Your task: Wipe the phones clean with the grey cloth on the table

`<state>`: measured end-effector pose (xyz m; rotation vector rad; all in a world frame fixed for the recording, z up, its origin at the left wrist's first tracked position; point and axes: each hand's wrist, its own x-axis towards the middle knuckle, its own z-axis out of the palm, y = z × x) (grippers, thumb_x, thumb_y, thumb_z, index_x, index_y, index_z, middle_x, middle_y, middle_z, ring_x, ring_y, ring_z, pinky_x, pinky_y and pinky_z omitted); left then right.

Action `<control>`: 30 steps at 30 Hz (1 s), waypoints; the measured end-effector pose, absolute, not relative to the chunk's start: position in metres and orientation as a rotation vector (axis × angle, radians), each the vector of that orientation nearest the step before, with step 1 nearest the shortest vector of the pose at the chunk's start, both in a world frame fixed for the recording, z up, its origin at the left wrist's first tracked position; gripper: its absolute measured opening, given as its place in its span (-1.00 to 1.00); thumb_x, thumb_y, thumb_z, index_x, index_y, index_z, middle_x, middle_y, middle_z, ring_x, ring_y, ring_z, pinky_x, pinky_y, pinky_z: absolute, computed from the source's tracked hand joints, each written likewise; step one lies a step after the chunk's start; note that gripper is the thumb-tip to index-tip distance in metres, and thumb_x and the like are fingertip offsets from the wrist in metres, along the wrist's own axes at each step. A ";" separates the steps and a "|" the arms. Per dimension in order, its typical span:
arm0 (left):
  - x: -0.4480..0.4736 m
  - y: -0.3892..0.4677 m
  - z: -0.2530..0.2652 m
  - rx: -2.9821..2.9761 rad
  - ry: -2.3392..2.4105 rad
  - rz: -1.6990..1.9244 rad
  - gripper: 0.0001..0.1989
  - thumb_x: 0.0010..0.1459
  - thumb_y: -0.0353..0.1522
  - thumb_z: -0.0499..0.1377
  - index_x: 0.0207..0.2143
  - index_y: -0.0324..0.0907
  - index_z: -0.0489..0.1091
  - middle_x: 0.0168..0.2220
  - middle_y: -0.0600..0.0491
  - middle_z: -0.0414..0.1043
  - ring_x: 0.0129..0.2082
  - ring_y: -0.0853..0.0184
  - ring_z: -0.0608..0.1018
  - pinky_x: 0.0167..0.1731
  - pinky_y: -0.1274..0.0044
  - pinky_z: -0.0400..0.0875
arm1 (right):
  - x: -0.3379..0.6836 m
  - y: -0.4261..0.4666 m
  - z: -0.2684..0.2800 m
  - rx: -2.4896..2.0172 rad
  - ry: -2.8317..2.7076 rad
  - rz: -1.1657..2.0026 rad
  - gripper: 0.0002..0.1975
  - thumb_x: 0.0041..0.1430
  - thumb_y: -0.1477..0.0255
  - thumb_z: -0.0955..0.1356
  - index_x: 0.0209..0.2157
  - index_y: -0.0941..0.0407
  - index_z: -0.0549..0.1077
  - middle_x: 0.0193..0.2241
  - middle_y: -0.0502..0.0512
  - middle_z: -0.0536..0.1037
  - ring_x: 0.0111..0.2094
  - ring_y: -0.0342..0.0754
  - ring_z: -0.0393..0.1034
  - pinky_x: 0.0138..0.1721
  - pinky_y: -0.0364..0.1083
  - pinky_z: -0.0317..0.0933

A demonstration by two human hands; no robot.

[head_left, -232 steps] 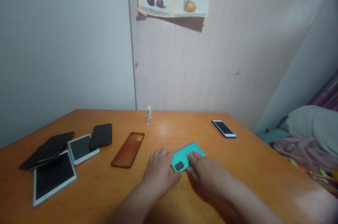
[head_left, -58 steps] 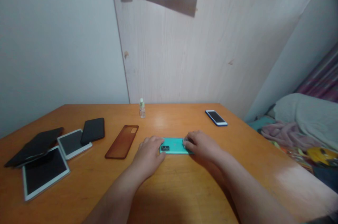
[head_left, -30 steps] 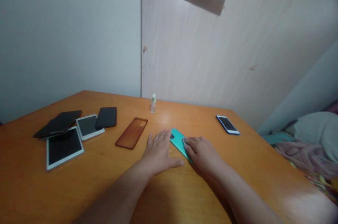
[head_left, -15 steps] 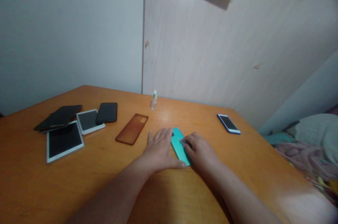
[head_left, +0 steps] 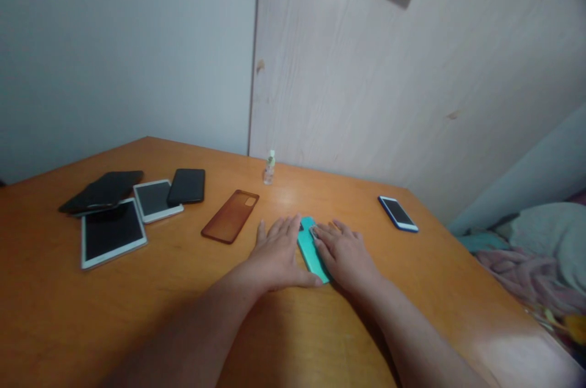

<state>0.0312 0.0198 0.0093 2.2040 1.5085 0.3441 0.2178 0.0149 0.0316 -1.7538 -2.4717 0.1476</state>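
Observation:
A turquoise phone or phone case point(head_left: 312, 255) lies back up on the table in front of me. My left hand point(head_left: 278, 258) braces its left side, fingers stretched out and thumb across the near corner. Over the right side lies my right hand point(head_left: 344, 254), its fingers extended and fairly flat. At those fingertips a small pale grey ring-like piece point(head_left: 314, 231) shows on the turquoise back. The right fingers hide part of that piece, so whether it is fixed there I cannot tell. A dark camera patch shows at the far left corner, beside my left index finger.
On the wooden table point(head_left: 183, 302), a brown translucent phone case point(head_left: 231, 216) lies left of my hands. A small clear bottle point(head_left: 270, 168) stands behind. Further left are a white tablet point(head_left: 114, 234), a smaller white device point(head_left: 157, 200) and black items. A blue-edged phone point(head_left: 398, 214) lies right.
My right fingers have gone from a pinch at the ring-like piece to lying flatter, and the piece now shows nearer the phone's far end. My left hand stays in place. The view has tilted slightly down.

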 end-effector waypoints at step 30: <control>0.028 0.022 0.004 2.238 1.478 0.350 0.33 -0.26 0.21 0.25 0.41 -0.23 -0.21 0.43 -0.23 -0.17 0.41 -0.11 -0.12 0.29 -0.07 -0.37 | 0.219 0.003 0.037 -1.631 -2.650 0.404 -0.41 0.42 0.07 0.02 0.37 -0.05 0.07 0.38 0.03 0.07 0.42 0.22 -0.35 0.29 0.45 -0.51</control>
